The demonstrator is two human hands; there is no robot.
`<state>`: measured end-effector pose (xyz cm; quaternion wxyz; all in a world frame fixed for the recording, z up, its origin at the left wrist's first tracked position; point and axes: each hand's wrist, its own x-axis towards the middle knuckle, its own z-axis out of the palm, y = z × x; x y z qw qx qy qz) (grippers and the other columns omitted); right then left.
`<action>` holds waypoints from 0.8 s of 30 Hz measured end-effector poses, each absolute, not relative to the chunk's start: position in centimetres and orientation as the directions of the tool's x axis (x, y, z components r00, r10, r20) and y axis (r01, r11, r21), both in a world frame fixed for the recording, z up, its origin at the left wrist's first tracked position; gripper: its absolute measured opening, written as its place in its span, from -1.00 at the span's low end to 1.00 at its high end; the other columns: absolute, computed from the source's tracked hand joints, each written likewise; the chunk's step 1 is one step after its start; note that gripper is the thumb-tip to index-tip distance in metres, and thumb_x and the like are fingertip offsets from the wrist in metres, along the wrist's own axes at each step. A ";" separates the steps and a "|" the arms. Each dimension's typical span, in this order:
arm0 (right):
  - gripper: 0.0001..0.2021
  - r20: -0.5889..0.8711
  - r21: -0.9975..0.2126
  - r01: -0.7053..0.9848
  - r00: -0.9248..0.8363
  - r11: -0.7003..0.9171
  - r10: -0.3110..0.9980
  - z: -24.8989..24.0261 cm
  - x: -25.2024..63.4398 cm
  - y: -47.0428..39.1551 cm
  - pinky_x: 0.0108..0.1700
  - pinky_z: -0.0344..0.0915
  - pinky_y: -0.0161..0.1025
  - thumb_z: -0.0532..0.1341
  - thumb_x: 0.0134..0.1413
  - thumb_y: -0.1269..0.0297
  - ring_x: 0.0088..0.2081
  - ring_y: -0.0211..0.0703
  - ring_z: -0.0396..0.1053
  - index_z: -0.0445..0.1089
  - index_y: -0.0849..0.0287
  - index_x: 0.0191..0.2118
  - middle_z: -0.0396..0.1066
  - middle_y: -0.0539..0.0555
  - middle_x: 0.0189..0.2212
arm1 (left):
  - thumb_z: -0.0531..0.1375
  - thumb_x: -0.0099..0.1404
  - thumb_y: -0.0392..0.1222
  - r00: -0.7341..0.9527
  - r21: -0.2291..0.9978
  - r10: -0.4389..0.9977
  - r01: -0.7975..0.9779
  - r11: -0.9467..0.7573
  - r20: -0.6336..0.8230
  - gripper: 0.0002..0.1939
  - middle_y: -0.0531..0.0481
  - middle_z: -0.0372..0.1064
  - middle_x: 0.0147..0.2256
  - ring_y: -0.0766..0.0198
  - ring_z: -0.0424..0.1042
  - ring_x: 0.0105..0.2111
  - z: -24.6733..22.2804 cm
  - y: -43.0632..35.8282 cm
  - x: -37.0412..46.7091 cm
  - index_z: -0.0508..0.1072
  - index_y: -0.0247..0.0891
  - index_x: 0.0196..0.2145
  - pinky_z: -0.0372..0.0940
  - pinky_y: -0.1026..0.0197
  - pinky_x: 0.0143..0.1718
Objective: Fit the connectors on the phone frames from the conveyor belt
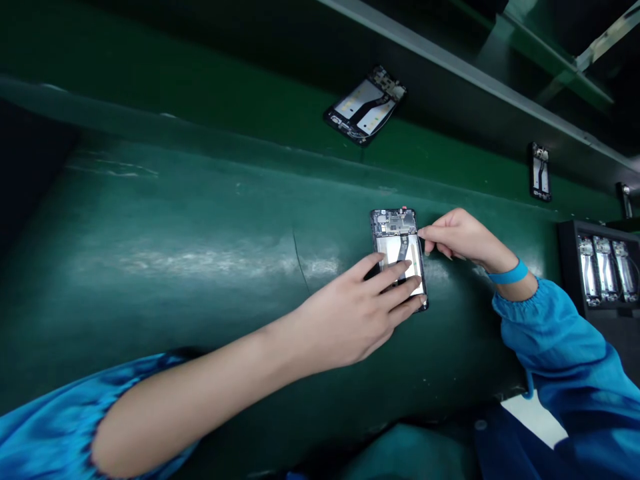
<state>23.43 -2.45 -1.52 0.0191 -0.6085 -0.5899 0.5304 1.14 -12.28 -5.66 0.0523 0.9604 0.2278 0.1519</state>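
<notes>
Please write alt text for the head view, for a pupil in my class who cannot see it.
A person's left hand lies across an opened phone on a green work surface, while the right hand pinches at its upper right edge. A similar phone lies beyond, another farther right, near a dark tray of phones.

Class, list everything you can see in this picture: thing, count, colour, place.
Phone: 1, silver-black, centre right.
Rear phones: 2, silver-black, towards the back.
Tray: 1, black, far right.
Tray phones: at least 3, silver, inside tray.
Bench: 1, green, beneath the phone.
Shelf edge: 1, grey, top right.
Wristband: 1, blue, right wrist.
Sleeves: 2, blue, both arms.
Left hand: 1, bare, on the phone.
Right hand: 1, bare, at phone's right edge.
</notes>
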 end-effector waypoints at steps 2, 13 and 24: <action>-0.71 -0.633 -0.646 0.696 -0.260 -0.313 0.729 -1.5 23.4 -2.3 -0.74 -0.12 -0.43 0.25 0.17 0.28 -0.78 -0.45 0.01 0.52 0.25 -0.54 0.19 -0.11 -0.81 | 0.17 0.40 -0.06 0.847 0.176 0.456 0.422 -0.889 0.272 -0.56 0.00 0.45 0.16 -0.06 0.33 0.17 -5.7 -12.3 1.1 0.46 -0.09 0.20 0.10 -0.14 0.22; -0.70 -0.700 -0.641 0.683 -0.334 -0.349 0.631 -1.6 23.4 -2.4 -0.73 -0.13 -0.43 0.21 0.11 0.34 -0.78 -0.46 -0.02 0.49 0.26 -0.60 0.30 -0.04 -0.80 | 0.24 0.35 -0.08 0.834 0.211 0.482 0.437 -0.874 0.268 -0.56 -0.06 0.50 -0.01 -0.02 0.39 0.01 -5.2 -12.3 0.9 0.48 -0.08 0.17 0.20 -0.06 0.04; -0.70 -0.763 -0.605 0.719 -0.401 -0.342 0.507 -1.3 24.2 -5.7 -0.65 -0.04 -0.43 0.19 0.13 0.38 -0.75 -0.44 0.13 0.49 0.24 -0.60 0.32 -0.06 -0.79 | 0.22 0.37 -0.11 0.825 0.240 0.501 0.447 -0.862 0.263 -0.59 -0.09 0.49 0.01 -0.03 0.38 0.03 -5.2 -12.2 0.9 0.49 -0.08 0.16 0.21 -0.05 0.02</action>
